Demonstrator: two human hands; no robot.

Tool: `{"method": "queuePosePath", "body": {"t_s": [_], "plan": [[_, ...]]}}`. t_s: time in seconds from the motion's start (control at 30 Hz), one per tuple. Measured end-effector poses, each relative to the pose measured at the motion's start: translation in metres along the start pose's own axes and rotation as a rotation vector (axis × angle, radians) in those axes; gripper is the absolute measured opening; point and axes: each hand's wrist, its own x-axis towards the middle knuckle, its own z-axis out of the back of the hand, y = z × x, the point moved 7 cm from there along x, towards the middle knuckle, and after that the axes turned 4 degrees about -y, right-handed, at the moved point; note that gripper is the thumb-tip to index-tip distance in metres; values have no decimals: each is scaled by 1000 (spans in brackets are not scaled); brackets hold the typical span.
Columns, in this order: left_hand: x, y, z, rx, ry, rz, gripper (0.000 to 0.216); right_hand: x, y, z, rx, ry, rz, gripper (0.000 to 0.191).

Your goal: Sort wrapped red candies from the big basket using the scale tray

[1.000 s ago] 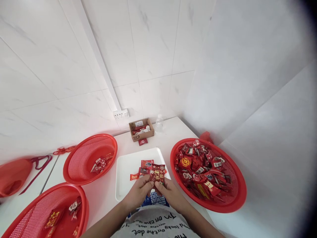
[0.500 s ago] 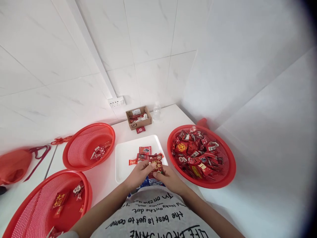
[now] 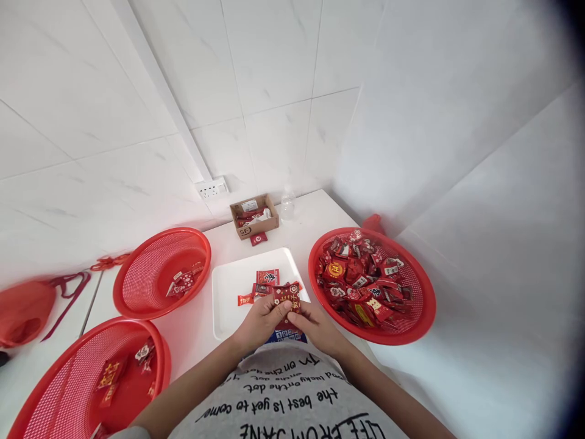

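A dark red snack packet (image 3: 287,295) with gold characters is held between my two hands, close to my shirt front. My left hand (image 3: 267,317) grips its left side, thumb on the printed face. On the packet's right side my right hand (image 3: 314,324) is closed, its thumb near the lower edge. Just beyond them lies a white tray (image 3: 228,276) with several small red packets (image 3: 267,278) on it. My hands and the held packet hide the tray's near right part. Below the packet, a blue printed sheet or cloth (image 3: 287,335) partly shows.
On the right stands a red basket (image 3: 425,299) heaped with red packets. Two more red baskets (image 3: 146,268) on the left hold a few packets. At the back are a small cardboard box (image 3: 255,219), a loose packet (image 3: 258,239) and a clear bottle (image 3: 287,206), near the wall.
My thumbs have shifted over the packet, and my right hand covers more of its lower right edge. The packet stays in both hands. The view has moved slightly.
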Motion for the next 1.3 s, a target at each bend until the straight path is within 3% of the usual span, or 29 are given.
{"method": "queuePosePath", "body": {"t_s": [0.27, 0.67, 1.07, 1.3], "plan": [[-6, 7, -3, 113, 77, 16, 39, 2, -6, 7, 20, -80, -15, 33], [-8, 5, 5, 22, 15, 73, 32, 5, -4, 10, -21, -127, 10, 35], [-9, 14, -1, 13, 48, 55, 35, 7, -13, 10, -106, -145, 13, 41], [-5, 3, 5, 42, 51, -33, 34, 9, -10, 14, -192, -159, 12, 39]]}}
